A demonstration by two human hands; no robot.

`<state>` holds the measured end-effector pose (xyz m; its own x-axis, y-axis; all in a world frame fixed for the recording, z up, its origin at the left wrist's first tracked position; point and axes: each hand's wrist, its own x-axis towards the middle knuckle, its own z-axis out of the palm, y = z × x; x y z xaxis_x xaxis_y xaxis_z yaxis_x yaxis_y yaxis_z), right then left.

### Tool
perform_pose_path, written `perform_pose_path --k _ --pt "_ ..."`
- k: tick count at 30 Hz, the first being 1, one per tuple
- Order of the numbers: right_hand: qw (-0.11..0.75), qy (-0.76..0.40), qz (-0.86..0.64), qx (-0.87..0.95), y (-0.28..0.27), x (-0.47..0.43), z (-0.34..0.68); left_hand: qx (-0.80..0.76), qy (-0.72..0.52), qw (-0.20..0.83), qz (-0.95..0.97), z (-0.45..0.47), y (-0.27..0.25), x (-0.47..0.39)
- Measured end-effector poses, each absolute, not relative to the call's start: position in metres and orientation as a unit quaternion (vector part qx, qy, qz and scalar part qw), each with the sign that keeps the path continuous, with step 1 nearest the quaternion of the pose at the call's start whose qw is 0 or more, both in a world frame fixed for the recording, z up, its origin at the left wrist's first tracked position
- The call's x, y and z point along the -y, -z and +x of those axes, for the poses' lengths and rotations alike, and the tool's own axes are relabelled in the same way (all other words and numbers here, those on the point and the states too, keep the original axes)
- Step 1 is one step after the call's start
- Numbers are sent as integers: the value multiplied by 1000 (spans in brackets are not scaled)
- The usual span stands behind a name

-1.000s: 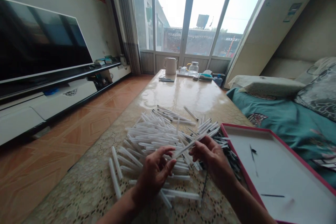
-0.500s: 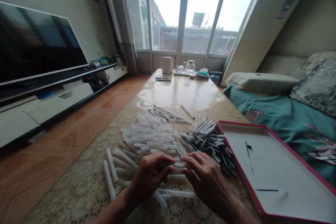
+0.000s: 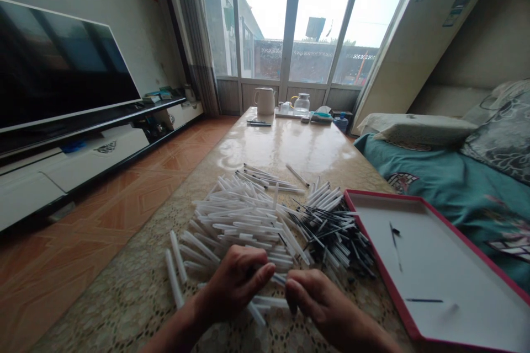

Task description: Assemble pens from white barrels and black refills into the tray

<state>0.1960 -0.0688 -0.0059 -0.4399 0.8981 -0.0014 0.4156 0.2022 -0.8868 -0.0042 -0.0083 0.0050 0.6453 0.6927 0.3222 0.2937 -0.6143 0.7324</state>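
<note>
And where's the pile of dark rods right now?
In the head view, the dark rods lie right of centre, between the heap of white tubes and the red-rimmed tray.

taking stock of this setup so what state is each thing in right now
pen piece, slanted, mostly hidden
left hand, curled, apparently gripping it
right hand, curled, apparently gripping it
white tubes, loosely heaped
dark refills, loosely heaped
red-rimmed tray, lying flat, open side up
television, screen dark
pitcher, upright
glass jug, upright
curtain, gathered aside
</note>
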Motion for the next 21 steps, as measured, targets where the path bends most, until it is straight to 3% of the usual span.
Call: perform_pose_path --k 7,10,13,18,21 --pt "246 -13 -521 817 15 65 194 -384 -301 542 685 7 2 7" --pt "255 64 -498 826 13 65 194 -389 -303 587 641 10 4 7" --pt "296 -25 -508 809 11 65 193 -386 -332 517 688 7 -1 8" --pt "279 -467 -441 714 3 66 200 -305 -293 386 820 -2 -10 8" --pt "262 -508 -428 699 3 67 202 -302 -257 389 831 -1 -10 9"
